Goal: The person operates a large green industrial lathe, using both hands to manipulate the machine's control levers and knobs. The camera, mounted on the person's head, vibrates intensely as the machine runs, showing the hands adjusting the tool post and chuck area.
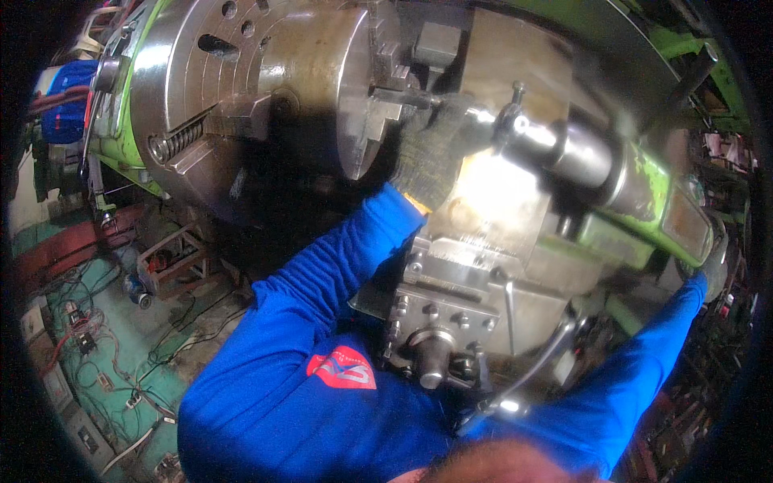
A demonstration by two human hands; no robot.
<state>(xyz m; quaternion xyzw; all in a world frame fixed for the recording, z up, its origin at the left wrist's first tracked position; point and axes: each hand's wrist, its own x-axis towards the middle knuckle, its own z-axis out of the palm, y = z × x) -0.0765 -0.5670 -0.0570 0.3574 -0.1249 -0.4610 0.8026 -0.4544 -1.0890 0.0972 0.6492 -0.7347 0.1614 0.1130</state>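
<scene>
My left hand [427,153], in a dark grey glove, reaches in between the big lathe chuck and the tailstock. It is closed around the end of a short metal rod or tool [419,98], which the fingers and blur partly hide. Just right of it is the shiny tailstock quill [551,141], with a small clamp-like piece [509,125] at its front. At the far right, my right hand [712,259] is at the back end of the green tailstock [644,197], by its handwheel; shadow hides the fingers. A stepped cylindrical workpiece [310,64] sits in the chuck [173,84].
Close to my chest stands the tool slide [443,302], with bolts and a round post [432,358]. A long lever [539,358] slants up beside it. Cables and hoses [105,354] lie over the green floor at left, near a small metal frame [181,258].
</scene>
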